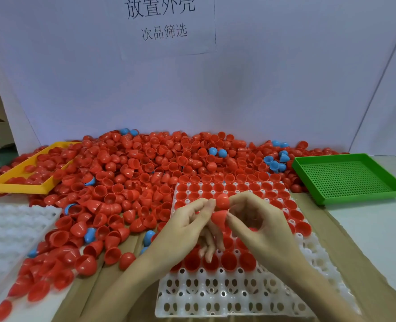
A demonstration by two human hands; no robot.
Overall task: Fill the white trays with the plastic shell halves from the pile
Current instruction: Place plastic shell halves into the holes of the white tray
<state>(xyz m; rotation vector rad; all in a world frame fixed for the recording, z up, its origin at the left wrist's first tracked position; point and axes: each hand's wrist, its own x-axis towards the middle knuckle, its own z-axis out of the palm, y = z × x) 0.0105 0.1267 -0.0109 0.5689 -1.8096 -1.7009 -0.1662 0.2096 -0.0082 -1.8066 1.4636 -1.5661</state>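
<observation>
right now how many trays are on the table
4: yellow tray far left in the pile, green tray right, white tray under the hands, another white tray at left. More may be buried.

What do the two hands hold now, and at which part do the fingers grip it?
Each hand pinches a red shell half above the white tray: the left hand at the pointed one's side, the right hand at the round one's side.

Under the fingers [209,203] lies one tray [238,296], with shell halves [229,261] in its pockets. Behind the fingers is the pile [146,163]; a second tray [9,228] lies far left of them.
</observation>
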